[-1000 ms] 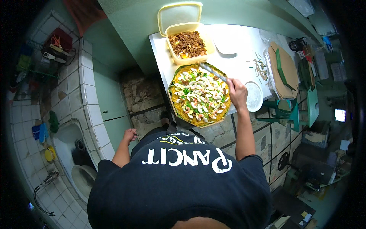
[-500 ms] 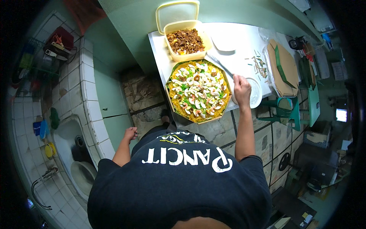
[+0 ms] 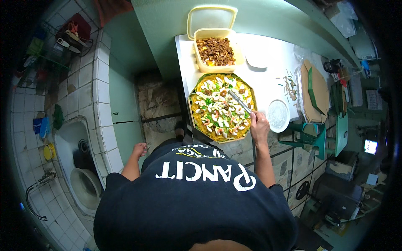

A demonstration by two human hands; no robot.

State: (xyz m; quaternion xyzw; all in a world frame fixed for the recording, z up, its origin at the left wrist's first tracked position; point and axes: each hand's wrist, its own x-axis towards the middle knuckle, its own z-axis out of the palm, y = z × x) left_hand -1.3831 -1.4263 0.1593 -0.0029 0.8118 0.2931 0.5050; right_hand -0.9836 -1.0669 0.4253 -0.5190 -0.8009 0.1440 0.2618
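My right hand [image 3: 259,126] is closed around the handle of metal tongs [image 3: 240,101]. The tongs slant to the left over an octagonal tray of yellow noodles [image 3: 202,126], topped with white slices, chopped greens, small shrimp and a few brown pieces. Their tip is near a brown piece in the upper middle; whether they touch it I cannot tell. Behind the tray stands a cream plastic tub [image 3: 201,63] of brown fried pieces [image 3: 215,52], its lid [image 3: 212,21] leaning up behind it. My left hand [image 3: 140,149] hangs away from the table with curled fingers and nothing visible in it.
A round white bowl [image 3: 278,116] sits right of my right hand, and a white dish [image 3: 256,62] beside the tub. Farther right are scattered small sticks [image 3: 290,88], stacked cardboard octagons [image 3: 312,98] and a green stool [image 3: 310,140]. A tiled sink [image 3: 63,129] is on the left.
The tongs have swung from beside the tub to above the noodle tray, my right hand moving down and slightly left. My left hand stays at my side. The whole view has shifted a little.
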